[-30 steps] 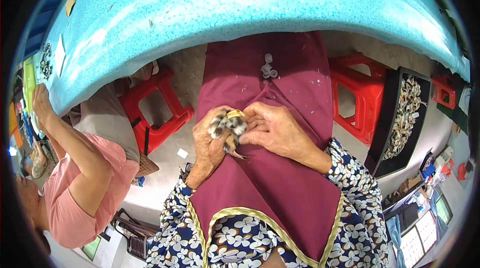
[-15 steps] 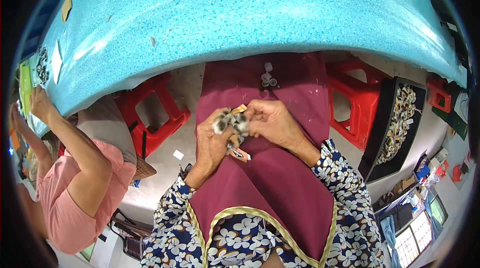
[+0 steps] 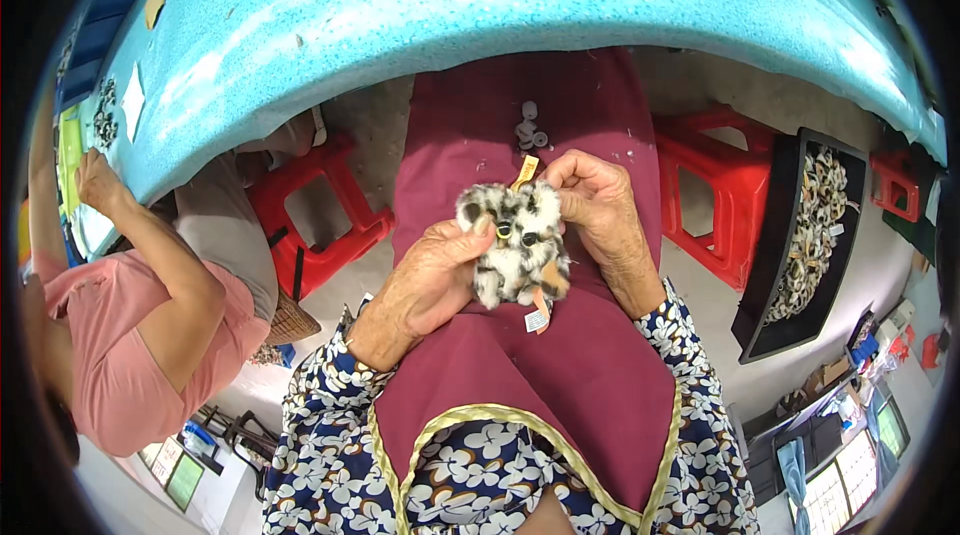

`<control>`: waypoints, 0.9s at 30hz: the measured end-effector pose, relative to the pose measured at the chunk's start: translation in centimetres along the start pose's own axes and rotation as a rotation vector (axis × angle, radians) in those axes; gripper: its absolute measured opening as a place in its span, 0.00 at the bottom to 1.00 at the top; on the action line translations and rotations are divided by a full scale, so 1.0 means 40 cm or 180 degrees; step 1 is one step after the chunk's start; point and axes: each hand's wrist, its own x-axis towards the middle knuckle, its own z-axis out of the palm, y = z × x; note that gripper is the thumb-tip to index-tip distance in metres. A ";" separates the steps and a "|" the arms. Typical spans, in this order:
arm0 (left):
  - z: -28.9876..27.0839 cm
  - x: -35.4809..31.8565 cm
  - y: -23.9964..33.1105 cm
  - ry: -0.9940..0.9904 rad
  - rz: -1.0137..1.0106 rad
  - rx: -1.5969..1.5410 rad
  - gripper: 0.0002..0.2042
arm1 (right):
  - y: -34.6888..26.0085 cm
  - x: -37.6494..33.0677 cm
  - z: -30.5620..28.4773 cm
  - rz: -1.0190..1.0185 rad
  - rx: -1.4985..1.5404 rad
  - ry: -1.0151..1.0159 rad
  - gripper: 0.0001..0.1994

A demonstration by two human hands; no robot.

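Hands meet at the centre of the frame over a maroon apron (image 3: 530,375): the left hand (image 3: 430,280) cups a small spotted plush toy (image 3: 515,245) with its thumb pressed beside the toy's eyes, while the right hand (image 3: 600,200) curls around the toy's upper side, fingertips pinching its fur. Just above, small white rings (image 3: 530,127) lie on the apron. A black tray (image 3: 762,275) of similar toys sits at right, beside a red stool (image 3: 715,205).
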 end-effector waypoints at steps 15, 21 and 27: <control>-0.001 -0.020 -0.004 -0.0318 -0.0247 0.1305 0.14 | -0.017 -0.014 -0.013 -0.0015 -0.0038 -0.0724 0.12; 0.058 0.010 0.035 -0.0195 0.0086 0.2816 0.16 | -0.135 0.003 0.021 0.0581 -0.0718 -0.0954 0.15; 0.046 0.022 0.030 -0.0302 -0.0101 0.0673 0.19 | -0.128 0.007 0.032 0.0183 -0.0427 -0.0910 0.09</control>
